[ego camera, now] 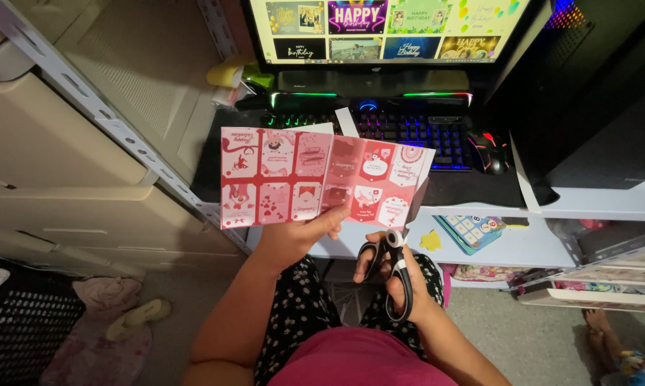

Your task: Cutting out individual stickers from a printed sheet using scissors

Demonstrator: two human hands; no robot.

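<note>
My left hand (302, 232) grips the bottom edge of a glossy sheet (294, 175) printed with several small pink and red cards, holding it up flat in front of me. My right hand (401, 275) is closed through the black and white handles of a pair of scissors (396, 266), just below the sheet's lower right corner. The blades point up behind that corner and are mostly hidden by the sheet. My lap, in dark spotted trousers, is below both hands.
A lit keyboard (408, 129) and a black mouse (488, 151) lie on a dark desk mat below a monitor (387, 28). A white shelf (594, 204) runs right, with a blue tablet-like toy (471, 230) beneath. Beige drawers (58, 157) stand left; a black basket (22, 325) sits on the floor.
</note>
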